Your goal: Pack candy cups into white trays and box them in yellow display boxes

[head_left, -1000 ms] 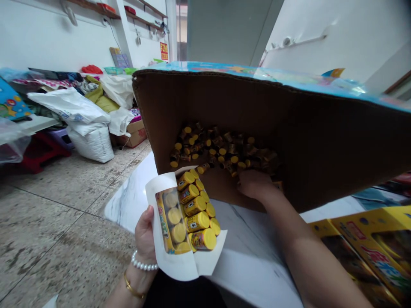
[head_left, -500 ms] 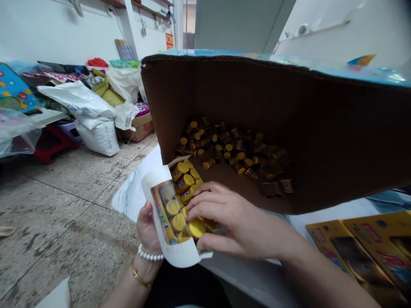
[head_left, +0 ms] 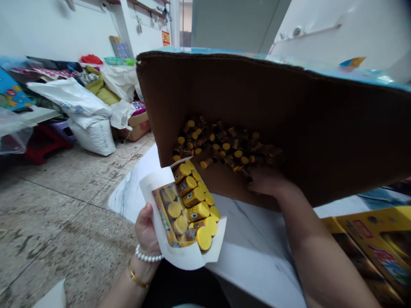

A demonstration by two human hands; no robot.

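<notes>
My left hand (head_left: pixel 147 231) grips a small open display box (head_left: pixel 189 258) with white inner flaps and a clear window. Rows of yellow-lidded little tubs (head_left: pixel 194 197) fill it, some lying on their sides and others showing round lids. My right hand (head_left: pixel 268 182) reaches inside a large brown cardboard carton (head_left: pixel 224 85) lying with its opening toward me. Many loose tubs (head_left: pixel 226 146) of the same sort are heaped on the carton's floor, close to that hand. Shadow hides its fingers, so whether it holds a tub is unclear.
Yellow printed boxes with windows (head_left: pixel 372 244) lie at the right on the marble-patterned table (head_left: pixel 257 239). Left of the table, a full white sack (head_left: pixel 93 124) stands on the floor by a red stool (head_left: pixel 45 143) and a brown carton (head_left: pixel 139 127).
My right hand has left the tubs in the small box and moved right and forward into the large carton. My left hand still holds the small box, whose tubs now show fully.
</notes>
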